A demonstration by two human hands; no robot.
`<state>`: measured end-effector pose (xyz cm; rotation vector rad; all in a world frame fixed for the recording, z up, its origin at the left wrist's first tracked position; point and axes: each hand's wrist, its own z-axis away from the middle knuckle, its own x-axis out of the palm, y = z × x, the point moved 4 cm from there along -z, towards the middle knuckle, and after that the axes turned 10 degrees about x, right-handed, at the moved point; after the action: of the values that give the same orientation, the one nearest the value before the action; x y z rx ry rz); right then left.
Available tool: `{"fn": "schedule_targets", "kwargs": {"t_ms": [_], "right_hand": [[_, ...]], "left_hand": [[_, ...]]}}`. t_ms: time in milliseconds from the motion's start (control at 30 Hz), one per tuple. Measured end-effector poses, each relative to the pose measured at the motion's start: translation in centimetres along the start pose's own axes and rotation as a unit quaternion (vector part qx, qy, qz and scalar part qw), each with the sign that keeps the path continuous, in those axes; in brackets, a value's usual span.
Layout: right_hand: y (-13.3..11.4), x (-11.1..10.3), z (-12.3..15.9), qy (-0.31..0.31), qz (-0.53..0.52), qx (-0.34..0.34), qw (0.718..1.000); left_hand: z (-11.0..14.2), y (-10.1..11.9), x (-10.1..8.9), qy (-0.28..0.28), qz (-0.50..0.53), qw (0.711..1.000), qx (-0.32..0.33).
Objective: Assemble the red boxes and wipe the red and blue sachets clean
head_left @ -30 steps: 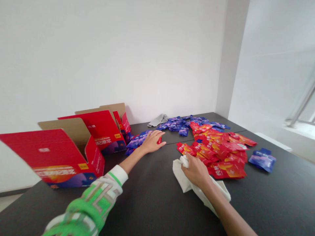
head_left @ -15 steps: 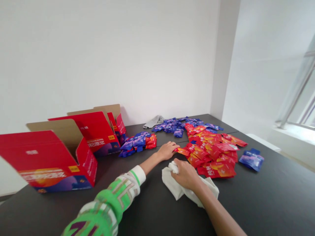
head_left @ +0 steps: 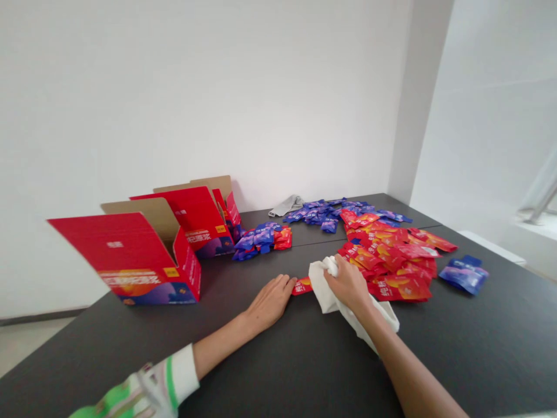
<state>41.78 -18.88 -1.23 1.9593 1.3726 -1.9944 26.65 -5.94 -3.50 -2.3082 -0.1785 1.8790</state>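
Out toward the middle of the table (head_left: 261,377), a red packet (head_left: 301,286) lies between the two hands, and it looks like the wiping step to me. The left hand (head_left: 270,302) is down at the packet's left end, fingers close together; the tips are tucked out of sight, so can't tell if it's pinching or just pressing. The right hand (head_left: 349,287) is curled tight around a bunched cloth (head_left: 322,288), which overlaps the packet's right end from this angle. No way to see if they actually touch there.

Next move, I'd say, calls for the left to pin that end while the cloth runs along the packet, without snagging the red pile (head_left: 389,249) just past the right hand. A loose end could slide.

Layout-wise: open boxes (head_left: 148,285) along the left edge, a mixed pile (head_left: 261,237) near them, blue packets (head_left: 317,215) toward the far right corner, a lone blue packet (head_left: 465,274) by the right edge.
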Motion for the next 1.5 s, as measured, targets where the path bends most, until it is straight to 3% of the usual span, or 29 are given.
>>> {"fn": "schedule_targets", "kwargs": {"t_ms": [233, 400, 600, 767, 867, 1000, 1067, 1233, 1300, 1500], "right_hand": [[-3.8, 2.5, 3.0, -0.023, 0.081, -0.157, 0.984], [-3.6, 2.5, 2.3, -0.02, 0.144, -0.07, 0.987], [-4.4, 2.6, 3.3, -0.075, 0.145, -0.15, 0.975], [-3.0, 1.9, 2.0, -0.025, 0.154, -0.073, 0.985], [-2.2, 1.7, 1.3, -0.022, 0.151, -0.062, 0.986], [-1.6, 1.6, 0.9, -0.023, 0.147, -0.048, 0.988], [-1.9, 1.5, 1.4, -0.025, 0.145, -0.054, 0.988], [-4.8, 2.2, 4.6, -0.102, 0.127, -0.196, 0.967], [-5.5, 2.4, 5.2, -0.124, 0.124, -0.23, 0.957], [-4.6, 2.3, 3.6, -0.08, 0.153, -0.145, 0.974]], "left_hand": [[0.9, 2.3, -1.1, 0.0, 0.016, 1.0, 0.004], [0.7, 2.7, -1.0, -0.008, -0.005, 0.999, 0.031], [0.7, 3.1, -0.8, -0.032, 0.001, 0.999, 0.044], [1.5, 3.3, -1.4, -0.019, 0.073, 0.997, -0.002], [2.1, 2.7, -1.1, -0.001, 0.203, 0.978, -0.056], [2.7, 1.2, -0.1, 0.029, 0.364, 0.919, -0.152], [2.6, 0.8, 0.5, 0.026, 0.415, 0.894, -0.166], [2.2, 0.9, 0.9, 0.033, 0.507, 0.847, -0.156], [2.2, 1.1, 0.8, 0.032, 0.516, 0.843, -0.151], [2.0, 1.4, 0.5, 0.015, 0.478, 0.861, -0.175]]}}
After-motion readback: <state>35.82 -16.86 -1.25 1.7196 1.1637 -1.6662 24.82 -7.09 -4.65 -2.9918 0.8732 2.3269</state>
